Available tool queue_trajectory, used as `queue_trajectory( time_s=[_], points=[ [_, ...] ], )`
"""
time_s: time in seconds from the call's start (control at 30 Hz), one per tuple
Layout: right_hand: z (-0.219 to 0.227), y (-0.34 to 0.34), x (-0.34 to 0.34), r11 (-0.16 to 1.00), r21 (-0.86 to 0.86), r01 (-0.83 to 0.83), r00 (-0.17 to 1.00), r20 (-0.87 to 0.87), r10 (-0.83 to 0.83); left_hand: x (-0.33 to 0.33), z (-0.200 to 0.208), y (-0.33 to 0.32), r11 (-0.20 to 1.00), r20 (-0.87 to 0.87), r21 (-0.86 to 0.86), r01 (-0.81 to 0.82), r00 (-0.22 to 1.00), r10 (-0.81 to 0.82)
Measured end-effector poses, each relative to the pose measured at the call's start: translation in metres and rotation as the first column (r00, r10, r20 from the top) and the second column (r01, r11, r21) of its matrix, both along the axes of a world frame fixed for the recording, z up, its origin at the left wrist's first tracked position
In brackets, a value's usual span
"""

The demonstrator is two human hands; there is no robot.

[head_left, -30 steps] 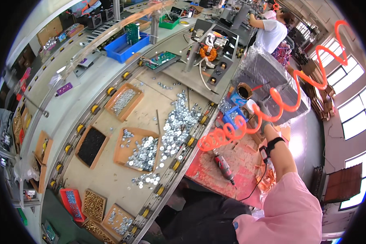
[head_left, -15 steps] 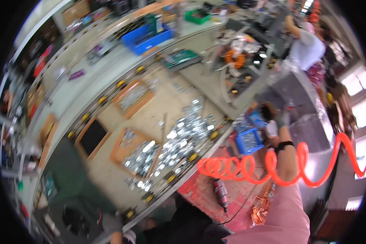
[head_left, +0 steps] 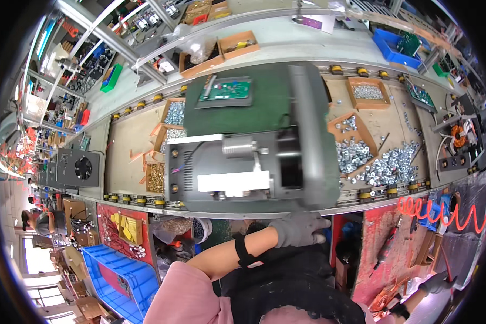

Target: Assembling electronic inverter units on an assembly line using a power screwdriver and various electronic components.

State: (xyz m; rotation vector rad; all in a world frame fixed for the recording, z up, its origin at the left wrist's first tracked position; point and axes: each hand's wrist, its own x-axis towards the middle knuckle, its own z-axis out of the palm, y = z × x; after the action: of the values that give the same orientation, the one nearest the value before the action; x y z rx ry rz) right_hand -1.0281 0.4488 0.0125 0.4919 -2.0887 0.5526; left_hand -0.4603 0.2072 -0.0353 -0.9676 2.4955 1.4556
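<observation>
My left hand (head_left: 299, 229), in a grey glove, is at the front rail of the line, with its fingers stretched to the right and nothing seen in them. Just beyond it lies a green board (head_left: 259, 121) bearing a dark metal housing (head_left: 210, 167) with a silver cylinder and a white plate. A green circuit board (head_left: 227, 90) lies at its far side. A dark upright panel (head_left: 308, 140) on the right is blurred. Far to the right, my gloved right hand (head_left: 437, 283) is low beside the bench, its fingers closed at a thin red cord-like piece (head_left: 445, 262).
Loose metal fasteners (head_left: 389, 167) and an orange tray (head_left: 364, 135) are right of the board. A red coiled hose (head_left: 448, 213) hangs over a red bench with a power screwdriver (head_left: 386, 248). A blue crate (head_left: 119, 286) stands at lower left; a person (head_left: 46, 221) is far left.
The view has swung left, bringing the green board and housing to the centre. My right hand has left the spot by the small blue bin and is now lower, near the bench's right end.
</observation>
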Motion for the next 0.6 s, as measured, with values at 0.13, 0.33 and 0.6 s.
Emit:
queue_trajectory(
  time_s=[0.13, 0.33, 0.6],
  points=[
    [0.037, -0.033, 0.177, 0.922, -0.208, -0.327, 0.931, 0.094, 0.352, 0.104, 0.005, 0.009, 0.998, -0.109, -0.008, 0.059, 0.992, -0.059],
    [0.110, -0.139, 0.415, 0.021, -0.658, -0.752, 0.090, -0.071, 0.993, 0.262, -0.005, 0.000, 0.984, -0.085, 0.049, -0.173, 0.981, 0.177],
    [0.042, -0.293, 0.706, -0.181, -0.721, -0.668, -0.708, 0.541, 0.454, 0.377, -0.046, -0.017, 0.163, -0.132, -0.668, -0.726, 0.331, 0.935]
  ],
)
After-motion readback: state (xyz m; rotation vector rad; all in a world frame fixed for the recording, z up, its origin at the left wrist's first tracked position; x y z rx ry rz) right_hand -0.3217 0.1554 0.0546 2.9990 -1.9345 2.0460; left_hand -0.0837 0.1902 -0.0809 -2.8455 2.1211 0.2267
